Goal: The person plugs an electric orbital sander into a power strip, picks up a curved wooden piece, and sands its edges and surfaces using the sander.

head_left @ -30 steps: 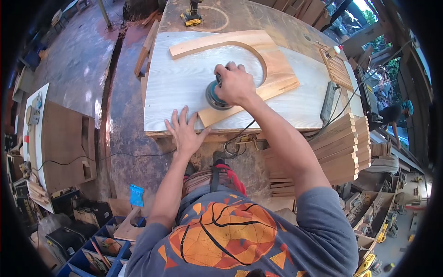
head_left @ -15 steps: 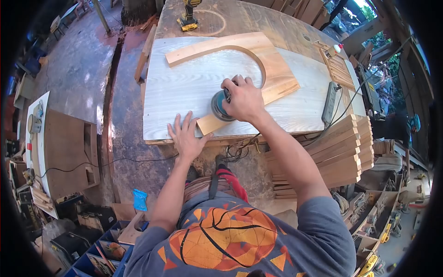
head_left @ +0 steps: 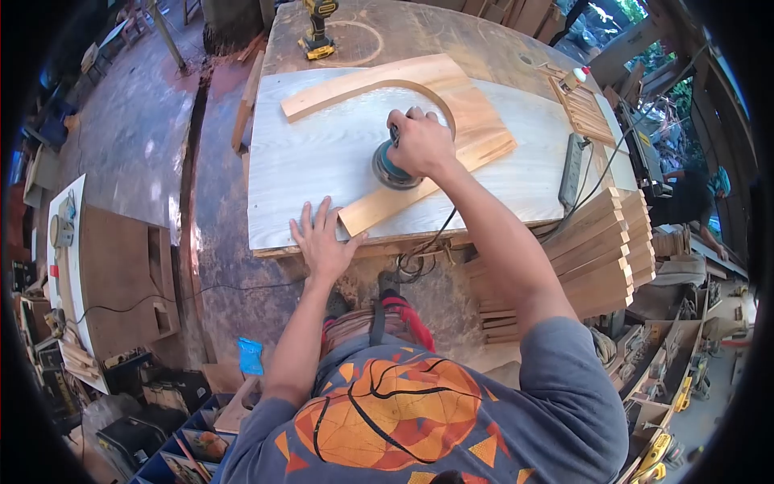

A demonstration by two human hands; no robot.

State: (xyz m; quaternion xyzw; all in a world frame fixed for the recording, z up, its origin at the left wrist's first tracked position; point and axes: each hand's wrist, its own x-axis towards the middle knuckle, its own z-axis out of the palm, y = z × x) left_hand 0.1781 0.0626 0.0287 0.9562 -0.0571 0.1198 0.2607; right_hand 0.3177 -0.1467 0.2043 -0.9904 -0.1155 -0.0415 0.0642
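A: What is in the right hand?
B: The person's right hand (head_left: 423, 145) grips a round teal-and-dark power sander (head_left: 389, 167), fingers curled closely over its top.

A: And the sander's position?
B: Its round base overlaps the inner edge of the near arm of a U-shaped piece of honey-coloured wood (head_left: 477, 121). How firmly it bears down, I cannot tell from this angle.

A: The left hand?
B: Palm down, fingers spread wide, the left hand (head_left: 324, 246) rests at the front edge of a pale grey wood-grain sheet (head_left: 310, 169). The thumb reaches the end of the near arm; whether it touches the wood, I cannot tell.

A: Where does the piece lie?
B: Flat on the sheet, its opening facing left, atop a brown wooden workbench (head_left: 451, 34). Behind it a yellow-and-black cordless drill (head_left: 318, 34) stands upright. At right, a long grey power strip (head_left: 572, 171) lies near stacked wooden slats (head_left: 597, 254), and another person in a dark top (head_left: 684, 198) bends low beyond.
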